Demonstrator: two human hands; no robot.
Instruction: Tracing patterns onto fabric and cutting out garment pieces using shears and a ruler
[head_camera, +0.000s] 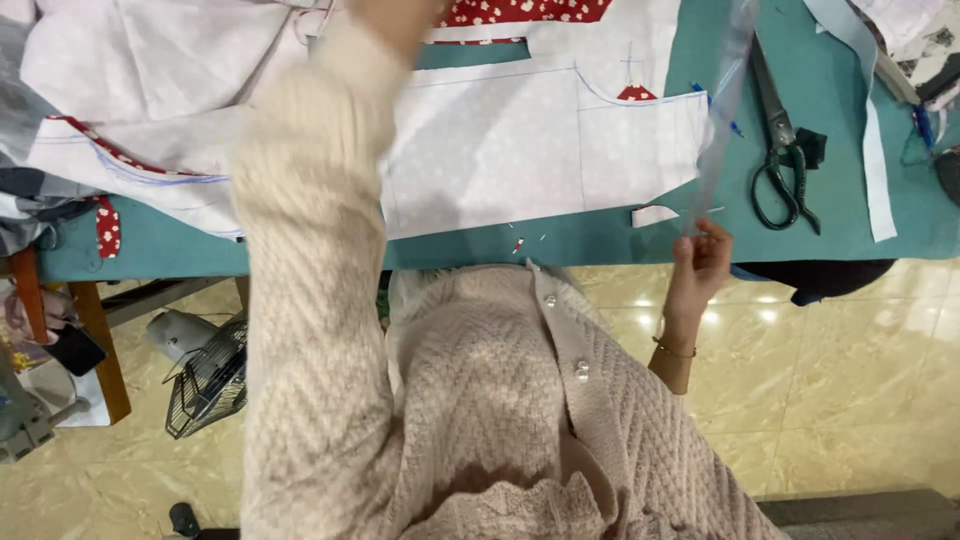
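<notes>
Pinching clear ruler (722, 110) at its near end, right hand (698, 262) closed | ruler runs away over worktop (600, 240) | left hand (395, 20) mostly out of frame, grip unreadable

sewing workshop | teal cutting table (150, 250) | marked fabric pieces (500, 150) | tailor's shears (785, 150)
</notes>
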